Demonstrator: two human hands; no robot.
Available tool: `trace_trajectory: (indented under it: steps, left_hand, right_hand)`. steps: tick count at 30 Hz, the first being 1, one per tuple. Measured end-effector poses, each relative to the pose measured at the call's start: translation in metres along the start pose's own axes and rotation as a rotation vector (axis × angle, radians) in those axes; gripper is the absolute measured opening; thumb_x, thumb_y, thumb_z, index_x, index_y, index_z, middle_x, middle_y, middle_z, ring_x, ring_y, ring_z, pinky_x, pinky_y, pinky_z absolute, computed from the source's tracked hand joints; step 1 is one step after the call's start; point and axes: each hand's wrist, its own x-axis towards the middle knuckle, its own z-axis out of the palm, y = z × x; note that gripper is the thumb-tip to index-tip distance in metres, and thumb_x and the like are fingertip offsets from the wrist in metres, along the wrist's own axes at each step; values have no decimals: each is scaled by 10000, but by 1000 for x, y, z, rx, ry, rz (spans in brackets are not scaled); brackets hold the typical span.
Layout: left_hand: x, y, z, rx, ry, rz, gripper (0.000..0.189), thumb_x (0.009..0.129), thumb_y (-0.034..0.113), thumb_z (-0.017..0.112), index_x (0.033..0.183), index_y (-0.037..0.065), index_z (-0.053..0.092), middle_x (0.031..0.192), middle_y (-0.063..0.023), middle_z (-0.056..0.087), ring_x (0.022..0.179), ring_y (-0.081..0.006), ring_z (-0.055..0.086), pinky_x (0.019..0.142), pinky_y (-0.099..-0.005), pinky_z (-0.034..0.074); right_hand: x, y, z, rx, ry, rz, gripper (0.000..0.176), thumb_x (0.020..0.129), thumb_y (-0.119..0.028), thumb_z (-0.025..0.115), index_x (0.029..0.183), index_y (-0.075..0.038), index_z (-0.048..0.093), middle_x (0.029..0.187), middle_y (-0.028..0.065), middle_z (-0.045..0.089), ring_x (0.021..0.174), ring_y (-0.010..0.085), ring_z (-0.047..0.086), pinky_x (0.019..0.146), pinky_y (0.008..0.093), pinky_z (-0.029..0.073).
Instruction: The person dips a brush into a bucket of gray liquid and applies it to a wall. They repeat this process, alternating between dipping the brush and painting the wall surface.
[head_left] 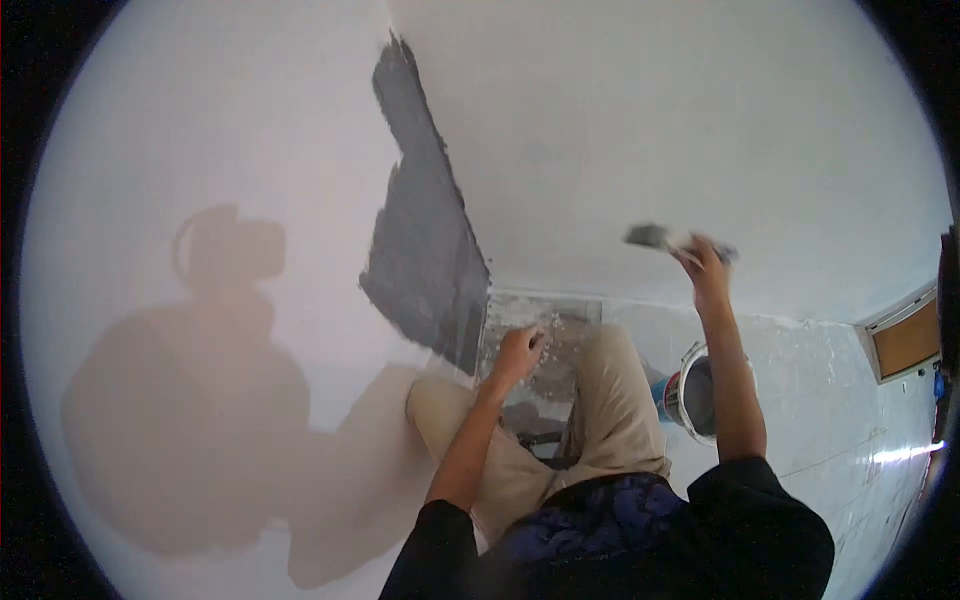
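Jutting from the fingers of the right grip [708, 265], a brush [650, 236] points its dark grey, blunt head to the left, slightly blurred, before the pale wall [600, 130]. That grip is clasped about the handle. The left grip [518, 352] is loosely curled between the knees; I cannot tell whether it is fully closed. Beside the right knee, partly behind the forearm, stands a round, white-rimmed bucket [672, 398] containing grey material [701, 398]. A ragged-edged grey patch [425, 230] narrows upward along the wall corner.
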Motion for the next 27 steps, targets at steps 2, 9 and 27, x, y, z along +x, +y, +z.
trace_trajectory:
  steps: [2,9,27]
  left_hand:
    - [-18,60,-16,12,8,-127,179,825,147,605,893,-16,637,669,-178,611,617,-294,595,582,-380,435]
    - [-39,138,88,-149,169,168,108,784,65,555,798,-42,558,564,-161,527,532,-325,530,529,-400,396]
    - [-57,134,379,-293,-164,-200,767,718,185,711,1331,-30,302,1294,-232,405,1205,-348,404,1024,-404,318]
  right_hand:
    - [-49,6,-77,-119,45,-4,295,900,-101,546,1142,67,526,1025,117,595,964,219,601,863,292,520]
    - [-153,34,-233,271,339,259,336,909,-107,528,1171,98,477,1093,193,554,1023,264,585,903,303,527]
    - [-200,107,-330,-1200,-147,-103,271,733,19,609,981,-69,674,1057,188,631,960,341,620,818,384,496]
